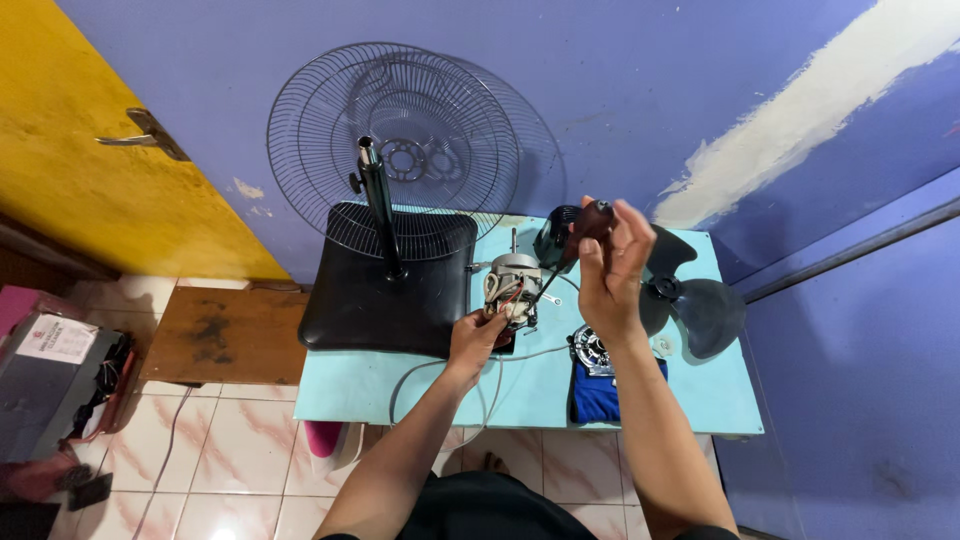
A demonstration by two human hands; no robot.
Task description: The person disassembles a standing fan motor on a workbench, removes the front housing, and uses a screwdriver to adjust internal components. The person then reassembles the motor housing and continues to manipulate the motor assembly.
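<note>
On the light blue table [400, 385] I list first the fan motor [512, 285], a pale metal block with copper windings and red and white wires, standing upright near the table's middle, just right of the fan base. My left hand [473, 338] is closed on the motor's lower left side, fingers wrapped against it from below. My right hand [610, 270] is raised above the table, to the right of the motor, and its fingers pinch the dark reddish handle of a screwdriver [590, 222]; the thin dark shaft slants down and left toward the motor, though I cannot tell whether the tip touches it. Next, the black square fan base [345, 300] sits on the table's left end, overhanging the edge a little, with its chrome pole [378, 200] rising upright from it. Behind the pole, two round wire fan guards [440, 110] lean against the blue wall. A dark fan blade [700, 305] lies flat at the table's right side, just beyond my right wrist. Below that wrist, a round metal motor part [592, 350] rests on a folded blue cloth [595, 395]. A grey cable [430, 370] curves across the front of the table, under my left forearm.
</note>
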